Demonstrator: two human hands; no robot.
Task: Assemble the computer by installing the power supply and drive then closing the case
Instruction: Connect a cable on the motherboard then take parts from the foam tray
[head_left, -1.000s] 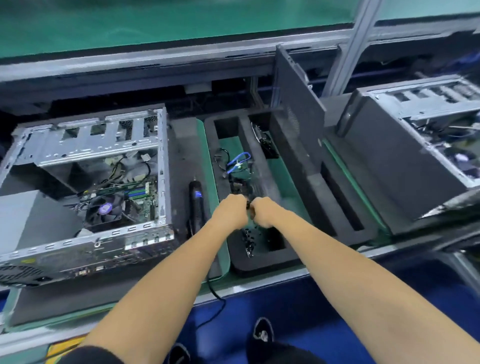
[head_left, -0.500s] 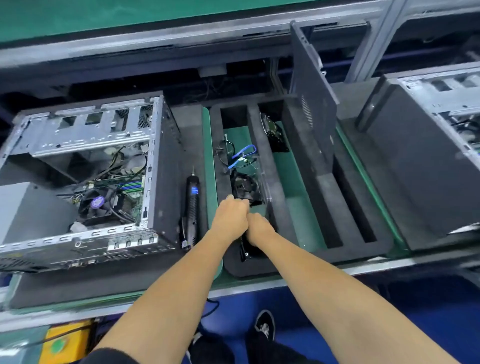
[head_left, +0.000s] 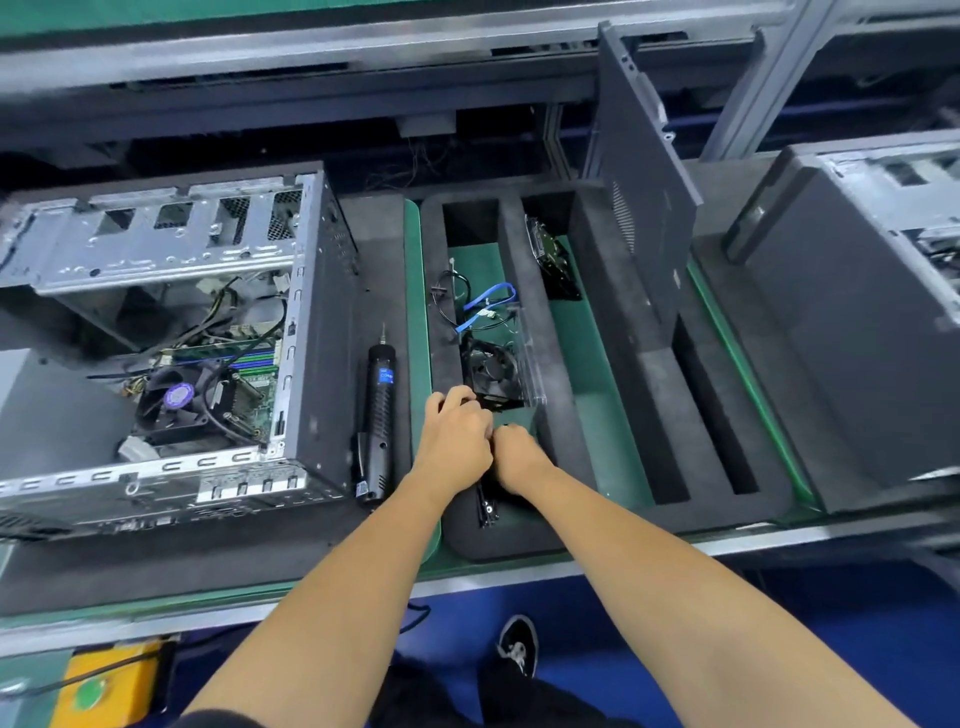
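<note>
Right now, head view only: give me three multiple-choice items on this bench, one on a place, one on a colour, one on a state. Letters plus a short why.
1. Where does the electric screwdriver lie?
A. between the open computer case and the foam tray
B. inside the case
C. on the floor

2. What colour is the flat cable in the tray?
A. red
B. blue
C. yellow

3. How does the side panel stand?
A. fitted on the case
B. flat on the bench
C. upright in the tray

Key: 1 A, it lies on the dark mat right of the case, left of the tray. 2 B, a blue loop shows beside black wires. 3 C, it stands on edge in a tray slot, while the case interior is exposed.
</note>
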